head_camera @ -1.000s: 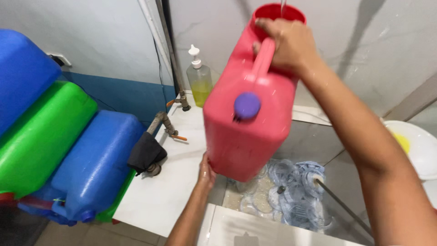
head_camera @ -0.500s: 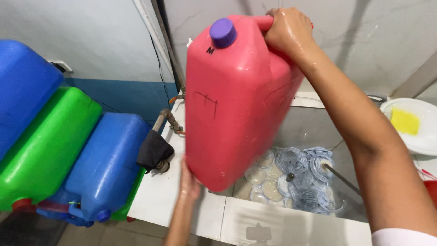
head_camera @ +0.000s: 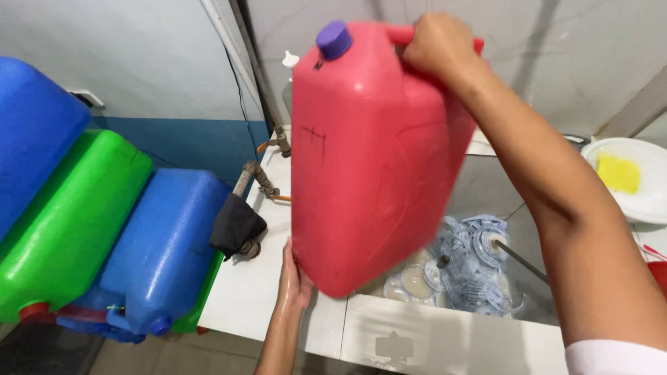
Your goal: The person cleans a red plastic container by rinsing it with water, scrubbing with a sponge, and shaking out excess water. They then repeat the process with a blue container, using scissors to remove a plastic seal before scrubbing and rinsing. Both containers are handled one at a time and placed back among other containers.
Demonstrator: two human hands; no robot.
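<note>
**Asker:** Red plastic fills the middle, what is it?

**Describer:** It is a large red jerrycan [head_camera: 375,160] with a purple screw cap [head_camera: 334,39], held in the air and tilted, above the edge of a white tiled sink [head_camera: 445,333].

**Asker:** Who holds it, and how?

**Describer:** The right hand [head_camera: 438,45] is clenched around the handle at the top. The left hand [head_camera: 295,281] is flat and open, pressed against the can's lower left corner, propping it rather than gripping.

**Asker:** What lies below?

**Describer:** Inside the sink sits a heap of blue-patterned plates [head_camera: 465,260] with a thin dark handle [head_camera: 521,260] poking out.

**Asker:** And around it?

**Describer:** On the left, lying on their sides, are a green jerrycan [head_camera: 69,222] and a blue jerrycan [head_camera: 163,250], touching each other. Between them and the red can, a metal tap [head_camera: 260,180] carries a black cloth [head_camera: 236,223]. Far right, a white bowl [head_camera: 643,205] holds a yellow sponge [head_camera: 618,172].
</note>
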